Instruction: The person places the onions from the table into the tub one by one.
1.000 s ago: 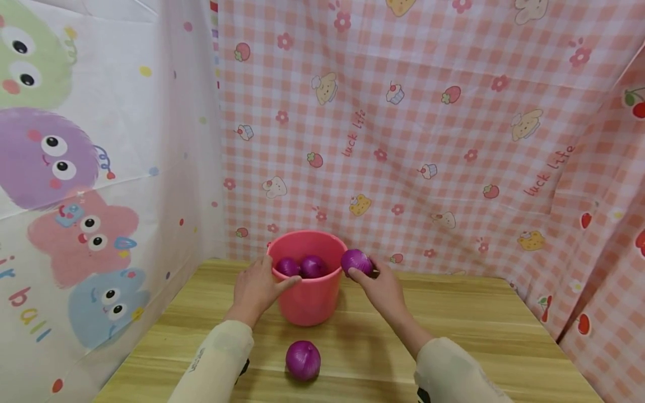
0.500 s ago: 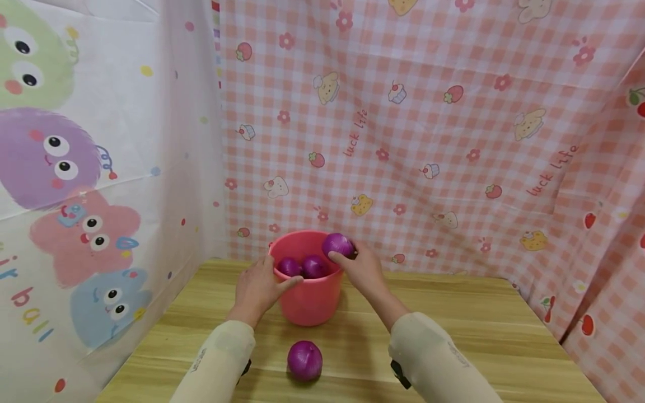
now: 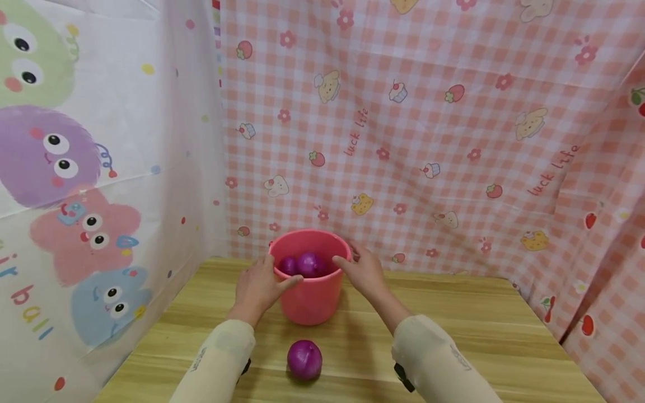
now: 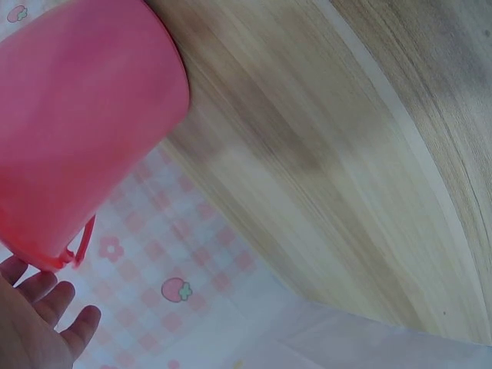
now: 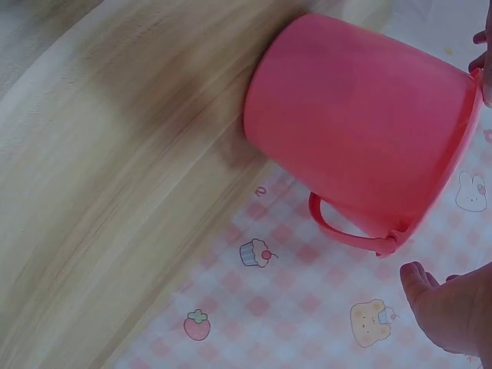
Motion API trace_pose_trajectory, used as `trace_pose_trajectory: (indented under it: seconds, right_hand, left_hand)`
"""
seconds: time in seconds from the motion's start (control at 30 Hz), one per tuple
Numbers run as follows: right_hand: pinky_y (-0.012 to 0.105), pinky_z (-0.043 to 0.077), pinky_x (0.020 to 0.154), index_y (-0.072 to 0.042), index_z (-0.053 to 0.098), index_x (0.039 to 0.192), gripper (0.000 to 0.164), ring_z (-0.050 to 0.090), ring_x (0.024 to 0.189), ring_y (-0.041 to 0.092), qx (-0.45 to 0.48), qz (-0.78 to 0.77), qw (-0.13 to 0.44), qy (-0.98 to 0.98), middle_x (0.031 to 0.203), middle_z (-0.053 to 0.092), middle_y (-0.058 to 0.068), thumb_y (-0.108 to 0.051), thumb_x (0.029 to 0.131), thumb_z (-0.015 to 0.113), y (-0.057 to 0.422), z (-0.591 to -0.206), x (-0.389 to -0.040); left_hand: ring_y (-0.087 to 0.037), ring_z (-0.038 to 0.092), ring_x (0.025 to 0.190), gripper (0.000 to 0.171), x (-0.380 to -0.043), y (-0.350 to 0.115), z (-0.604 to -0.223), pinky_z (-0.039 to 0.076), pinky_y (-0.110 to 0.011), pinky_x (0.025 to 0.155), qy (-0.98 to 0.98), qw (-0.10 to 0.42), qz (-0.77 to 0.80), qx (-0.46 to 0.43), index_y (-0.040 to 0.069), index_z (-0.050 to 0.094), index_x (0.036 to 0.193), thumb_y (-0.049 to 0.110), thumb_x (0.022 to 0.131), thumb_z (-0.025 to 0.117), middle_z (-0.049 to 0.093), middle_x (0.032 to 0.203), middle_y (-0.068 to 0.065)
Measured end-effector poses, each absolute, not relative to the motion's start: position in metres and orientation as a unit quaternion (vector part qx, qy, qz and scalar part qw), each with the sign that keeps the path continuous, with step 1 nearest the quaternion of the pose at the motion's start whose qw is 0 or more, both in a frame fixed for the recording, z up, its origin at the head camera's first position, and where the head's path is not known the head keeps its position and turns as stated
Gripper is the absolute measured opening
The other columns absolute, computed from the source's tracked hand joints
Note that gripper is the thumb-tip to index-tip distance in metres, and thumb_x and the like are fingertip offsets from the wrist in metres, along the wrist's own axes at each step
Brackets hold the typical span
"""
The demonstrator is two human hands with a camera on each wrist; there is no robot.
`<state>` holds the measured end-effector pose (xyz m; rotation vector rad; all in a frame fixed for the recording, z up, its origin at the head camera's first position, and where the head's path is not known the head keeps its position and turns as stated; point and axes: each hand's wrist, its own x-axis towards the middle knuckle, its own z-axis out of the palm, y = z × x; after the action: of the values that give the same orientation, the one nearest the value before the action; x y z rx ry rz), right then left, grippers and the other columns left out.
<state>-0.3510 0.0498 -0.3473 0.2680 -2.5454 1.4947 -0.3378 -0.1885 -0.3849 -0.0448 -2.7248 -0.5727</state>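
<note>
A pink bucket [image 3: 309,302] stands upright on the wooden table, with purple onions [image 3: 308,263] inside, partly hidden by its front wall. My left hand [image 3: 257,286] holds the bucket's left rim, its thumb along the front edge. In the left wrist view, fingers [image 4: 54,301] of this hand lie at the rim. My right hand [image 3: 365,271] is at the right rim, thumb and fingers spread with nothing between them. In the right wrist view it is apart from the bucket. Another purple onion [image 3: 304,360] lies on the table in front of the bucket.
The bucket's handle [image 5: 346,237] hangs down its outer side. Behind the wooden table [image 3: 463,336] hangs a pink checked cloth [image 3: 403,134]; a white cloth with cartoon figures [image 3: 171,168] hangs at the left.
My right hand carried an onion leftward over the bucket and let it go; it now lies inside among the others. My left hand has stayed on the rim.
</note>
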Motion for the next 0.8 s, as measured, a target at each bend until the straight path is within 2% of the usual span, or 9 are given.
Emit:
trace_pose_trajectory:
  seconds: [0.27, 0.6, 0.8]
  right_hand:
    - [0.047, 0.049, 0.099, -0.009, 0.046, 0.149, 0.069, 0.051, 0.131, 0.034, 0.081, 0.508, 0.087, -0.853, 0.146, 0.05, 0.014, -0.039, 0.092, 0.07, 0.058, -0.353, -0.347]
    - [0.049, 0.052, 0.095, -0.003, 0.047, 0.146, 0.068, 0.053, 0.126, 0.039, 0.098, 0.5, 0.103, -0.854, 0.146, 0.05, 0.016, -0.036, 0.092, 0.071, 0.07, -0.367, -0.344]
    - [0.05, 0.052, 0.094, -0.001, 0.052, 0.142, 0.062, 0.055, 0.123, 0.041, 0.098, 0.493, 0.103, -0.858, 0.144, 0.052, 0.018, -0.034, 0.093, 0.071, 0.076, -0.378, -0.34]
  left_hand:
    - [-0.034, 0.058, 0.113, 0.087, -0.337, -0.187, -0.384, 0.044, -0.055, 0.099, -0.963, 0.174, -0.204, -0.013, 0.002, 0.05, 0.136, 0.067, 0.081, 0.068, 0.061, 0.124, -0.015]
    - [-0.034, 0.059, 0.111, 0.086, -0.337, -0.188, -0.384, 0.046, -0.055, 0.097, -0.962, 0.18, -0.205, -0.015, 0.002, 0.053, 0.133, 0.068, 0.081, 0.068, 0.062, 0.121, -0.015]
    - [-0.034, 0.06, 0.111, 0.089, -0.337, -0.187, -0.384, 0.045, -0.055, 0.098, -0.96, 0.184, -0.209, -0.018, 0.002, 0.05, 0.137, 0.068, 0.081, 0.068, 0.063, 0.122, -0.015]
